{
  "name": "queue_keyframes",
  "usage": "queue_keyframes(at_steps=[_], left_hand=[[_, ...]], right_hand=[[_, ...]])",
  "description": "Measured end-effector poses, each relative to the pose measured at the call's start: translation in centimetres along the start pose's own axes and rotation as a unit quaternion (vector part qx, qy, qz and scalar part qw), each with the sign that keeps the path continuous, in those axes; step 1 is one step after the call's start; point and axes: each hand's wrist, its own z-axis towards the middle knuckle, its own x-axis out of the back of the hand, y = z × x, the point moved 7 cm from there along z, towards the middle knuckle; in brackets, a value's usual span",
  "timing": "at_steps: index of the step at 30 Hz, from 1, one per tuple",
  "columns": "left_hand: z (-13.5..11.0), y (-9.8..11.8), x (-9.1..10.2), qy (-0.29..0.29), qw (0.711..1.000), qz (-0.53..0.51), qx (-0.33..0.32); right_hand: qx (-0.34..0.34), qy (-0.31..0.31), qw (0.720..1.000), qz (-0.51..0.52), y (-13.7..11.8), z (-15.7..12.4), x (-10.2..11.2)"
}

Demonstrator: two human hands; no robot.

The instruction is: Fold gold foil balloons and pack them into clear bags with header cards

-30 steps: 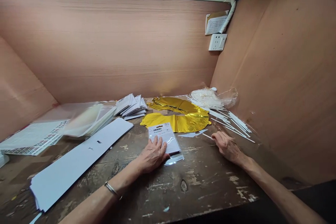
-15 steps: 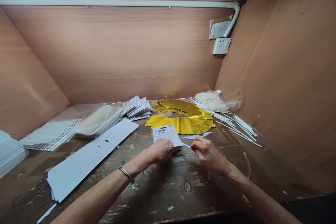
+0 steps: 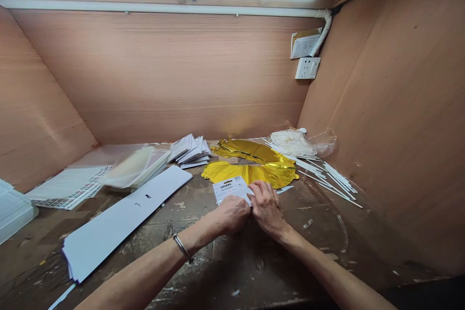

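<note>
A white printed card pack with a hang hole and a barcode lies near the middle of the table, in front of the gold foil balloons. My left hand is closed on its near edge, knuckles up. My right hand grips the pack's right edge, its fingers bent over the corner and close against my left hand. The near edge of the pack is hidden by both hands. No white stick shows in my right hand.
White sticks lie loose at the right, beside a clear bag of them. Stacked card packs stand behind. On the left are long white card strips, clear plastic sleeves, printed sheets and a translucent box.
My right hand has moved left, from holding a white stick beside the pack to gripping the pack's right edge. The stick is out of sight. My left hand has shifted slightly right.
</note>
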Motion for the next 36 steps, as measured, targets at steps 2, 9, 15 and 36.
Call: queue_keyframes(at_steps=[2,9,15,36], left_hand=[[0.1,0.5,-0.5,-0.013,1.000,0.017,0.002],[-0.5,0.5,-1.5,-0.024,0.999,0.039,0.020],[-1.3,-2.0,-0.8,0.003,0.997,-0.027,0.077],[-1.2,-5.4,-4.5,0.060,0.990,-0.057,0.116]], right_hand=[[-0.035,0.011,0.999,0.038,0.6,0.9,-1.7],[-0.156,-0.078,0.956,0.235,3.8,2.0,-4.3],[-0.202,-0.327,0.793,0.473,4.1,-2.6,-5.2],[0.137,-0.331,0.919,0.168,-2.5,-8.2,2.4]])
